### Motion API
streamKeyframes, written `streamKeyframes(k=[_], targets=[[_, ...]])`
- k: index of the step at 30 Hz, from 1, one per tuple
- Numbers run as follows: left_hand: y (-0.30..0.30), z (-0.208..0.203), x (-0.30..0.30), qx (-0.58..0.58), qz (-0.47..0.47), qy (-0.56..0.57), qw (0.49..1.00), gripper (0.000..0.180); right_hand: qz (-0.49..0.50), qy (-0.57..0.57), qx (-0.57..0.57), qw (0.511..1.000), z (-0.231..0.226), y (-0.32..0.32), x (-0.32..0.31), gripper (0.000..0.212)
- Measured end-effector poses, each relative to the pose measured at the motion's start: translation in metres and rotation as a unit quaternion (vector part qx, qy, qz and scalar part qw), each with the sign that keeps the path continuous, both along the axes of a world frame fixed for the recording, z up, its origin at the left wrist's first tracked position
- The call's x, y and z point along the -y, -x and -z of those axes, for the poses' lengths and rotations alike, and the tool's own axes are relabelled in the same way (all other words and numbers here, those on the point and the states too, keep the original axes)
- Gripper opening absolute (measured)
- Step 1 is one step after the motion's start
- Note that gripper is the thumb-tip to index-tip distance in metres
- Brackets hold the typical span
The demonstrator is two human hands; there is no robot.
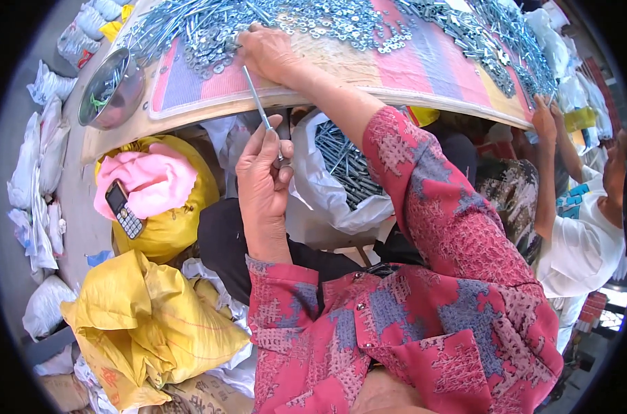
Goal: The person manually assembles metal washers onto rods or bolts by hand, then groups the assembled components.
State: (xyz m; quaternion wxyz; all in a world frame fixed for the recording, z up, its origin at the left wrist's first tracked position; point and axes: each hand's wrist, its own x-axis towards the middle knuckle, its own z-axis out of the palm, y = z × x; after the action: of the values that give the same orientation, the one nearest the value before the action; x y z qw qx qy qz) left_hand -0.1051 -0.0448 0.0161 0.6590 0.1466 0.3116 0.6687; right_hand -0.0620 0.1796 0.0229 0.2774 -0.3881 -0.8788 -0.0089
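Note:
My left hand (pixel 263 172) is closed around the lower end of a long, thin metal bolt (pixel 256 96), pinched between thumb and fingers. The bolt slants up and to the left, just off the table's front edge. Beyond it, my right hand (pixel 266 54) reaches over the table with its fingers bunched at the near edge of a pile of washers (pixel 220 54); what its fingertips hold is hidden. Below the table edge, to the right of my left hand, an open white sack (pixel 358 219) is filled with long dark bolts (pixel 344 162).
Loose bolts and washers cover the back of the striped cloth (pixel 434 65). A metal bowl (pixel 112 90) stands at the table's left corner. A phone (pixel 123 209) lies on pink cloth atop a yellow sack (pixel 168 241). Another person (pixel 581 241) works at the right.

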Motion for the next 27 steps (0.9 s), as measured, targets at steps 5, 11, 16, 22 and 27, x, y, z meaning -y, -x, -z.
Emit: streamKeyframes(k=[5,11,16,22,27], targets=[[0.002,-0.002,0.001,-0.072,-0.036,0.027,0.996,0.029,0.044,0.037,-0.072,0.996,0.001,0.004,-0.006,0.029],[-0.012,-0.002,-0.001,-0.076,-0.02,0.023,0.997,0.027,0.016,0.259,-0.162,0.952,-0.015,-0.031,-0.012,0.03],[-0.017,-0.003,-0.001,-0.085,0.002,0.015,0.996,0.028,0.039,0.148,-0.18,0.972,-0.009,-0.072,0.015,0.027],[-0.031,-0.003,-0.004,-0.11,0.022,0.024,0.993,0.029,0.032,0.081,-0.165,0.982,-0.015,-0.105,0.032,0.022],[-0.043,-0.001,-0.007,-0.107,0.059,0.004,0.992,0.026,-0.086,0.324,-0.301,0.893,-0.025,-0.127,0.069,0.015]])
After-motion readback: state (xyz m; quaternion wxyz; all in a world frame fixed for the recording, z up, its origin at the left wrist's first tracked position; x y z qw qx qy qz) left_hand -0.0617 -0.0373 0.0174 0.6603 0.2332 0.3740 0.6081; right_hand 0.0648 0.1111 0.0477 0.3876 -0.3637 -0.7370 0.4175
